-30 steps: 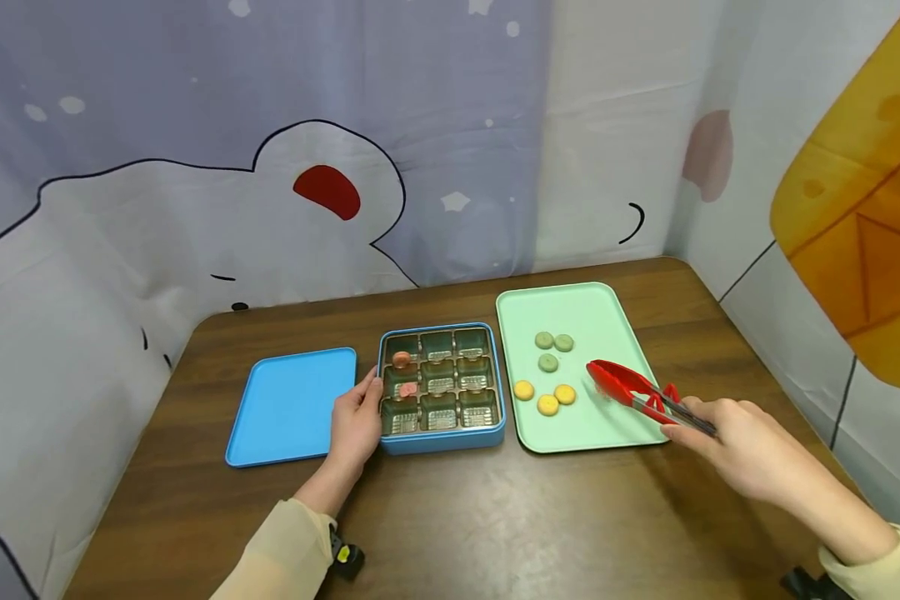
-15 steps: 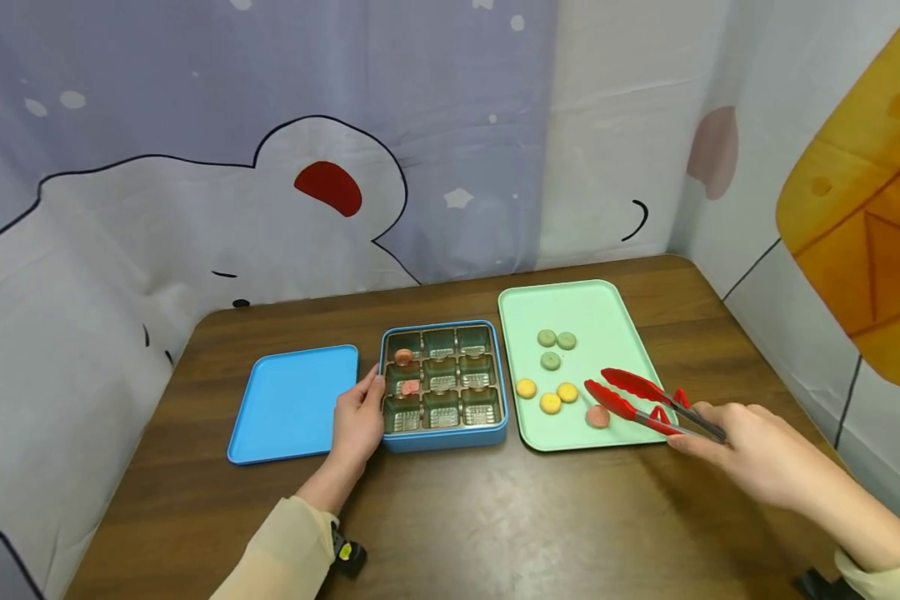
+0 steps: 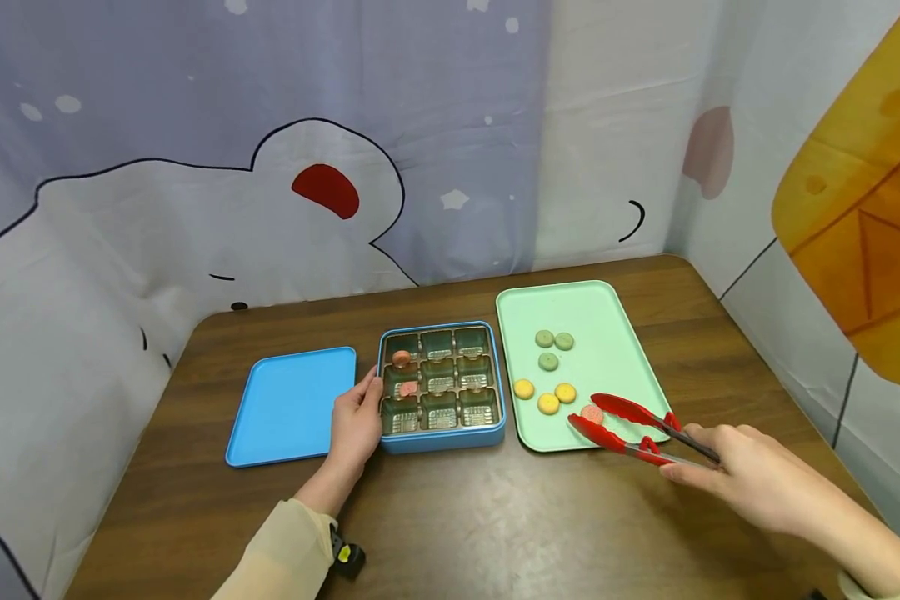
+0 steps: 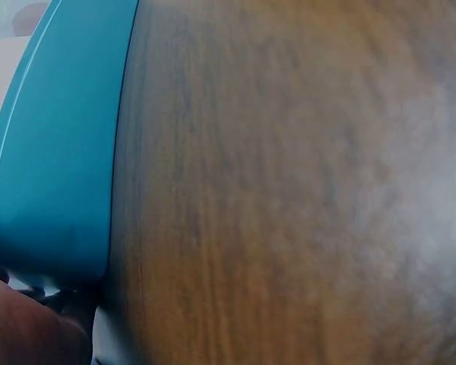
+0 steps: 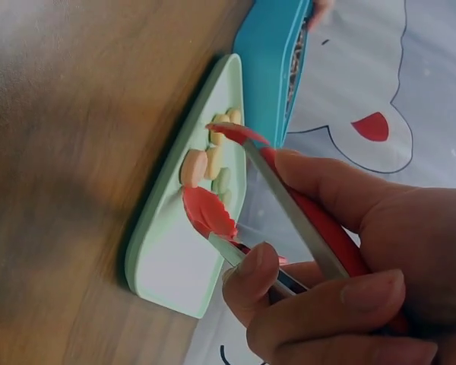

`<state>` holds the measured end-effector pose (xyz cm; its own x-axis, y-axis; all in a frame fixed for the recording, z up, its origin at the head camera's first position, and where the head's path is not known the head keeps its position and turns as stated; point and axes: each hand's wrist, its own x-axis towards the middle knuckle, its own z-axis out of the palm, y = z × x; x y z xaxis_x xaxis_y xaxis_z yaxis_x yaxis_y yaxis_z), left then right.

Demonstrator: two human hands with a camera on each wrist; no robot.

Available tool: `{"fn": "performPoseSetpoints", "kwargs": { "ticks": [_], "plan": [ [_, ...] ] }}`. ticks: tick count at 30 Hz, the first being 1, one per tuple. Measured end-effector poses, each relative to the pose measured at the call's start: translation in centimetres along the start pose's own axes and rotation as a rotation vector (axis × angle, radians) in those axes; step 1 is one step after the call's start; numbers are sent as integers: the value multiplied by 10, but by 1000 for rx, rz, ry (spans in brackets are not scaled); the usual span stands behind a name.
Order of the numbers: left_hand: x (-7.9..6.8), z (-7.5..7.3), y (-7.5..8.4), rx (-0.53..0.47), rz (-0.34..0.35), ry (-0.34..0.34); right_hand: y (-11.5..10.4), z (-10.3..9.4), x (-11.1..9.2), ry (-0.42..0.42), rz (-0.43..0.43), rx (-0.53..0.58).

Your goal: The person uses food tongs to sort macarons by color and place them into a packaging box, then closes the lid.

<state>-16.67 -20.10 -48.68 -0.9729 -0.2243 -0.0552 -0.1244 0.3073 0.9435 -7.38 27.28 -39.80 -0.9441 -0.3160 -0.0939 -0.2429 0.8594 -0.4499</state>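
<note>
My left hand (image 3: pixel 357 425) grips the left side of a blue box (image 3: pixel 444 441), whose insert is split into several small compartments. One pinkish-orange round biscuit (image 3: pixel 401 358) lies in its back left compartment, and a pink piece (image 3: pixel 408 388) in the middle left one. With my right hand (image 3: pixel 757 475) I hold red-tipped tongs (image 3: pixel 598 433) over the front of a pale green tray (image 3: pixel 570 307). The tongs are spread, their tips on either side of a pink biscuit (image 5: pixel 194 167) on the tray.
Three yellow biscuits (image 3: pixel 547 404) and three green biscuits (image 3: pixel 548 362) lie on the tray, left of and behind the tongs. A flat blue lid (image 3: pixel 292 408) rests left of the box. A printed curtain (image 3: pixel 450 150) stands behind the wooden table (image 3: pixel 450 517).
The tongs have spread apart and moved toward the front of the tray, coming around the pink biscuit, which was hidden behind them earlier. My left hand and the box have stayed put.
</note>
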Motion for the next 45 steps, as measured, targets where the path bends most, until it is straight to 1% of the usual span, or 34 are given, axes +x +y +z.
{"fn": "performPoseSetpoints", "kwargs": {
  "ticks": [4,11,20,23,27,34,42,45],
  "plan": [
    [-1,0,1,0,-1,1,0,1,-1,-17,-5,-4],
    [-1,2,2,4,0,3,4,1,-1,-21,-41,2],
    [-2,3,2,-6,-4,0,4,-6,2,-12,-49,3],
    [-2,3,2,-7,-3,-1,5,-8,3,-17,-45,-1],
    [-2,2,2,-2,4,6,8,-9,2,-28,-16,-15],
    [-1,1,1,9,-2,13,14,-14,-7,-52,23,-9],
    [0,0,0,-12,-5,8,20,-19,-11,-47,30,8],
    [0,0,0,-8,-2,10,20,-19,-9,-26,25,18]
  ]
}}
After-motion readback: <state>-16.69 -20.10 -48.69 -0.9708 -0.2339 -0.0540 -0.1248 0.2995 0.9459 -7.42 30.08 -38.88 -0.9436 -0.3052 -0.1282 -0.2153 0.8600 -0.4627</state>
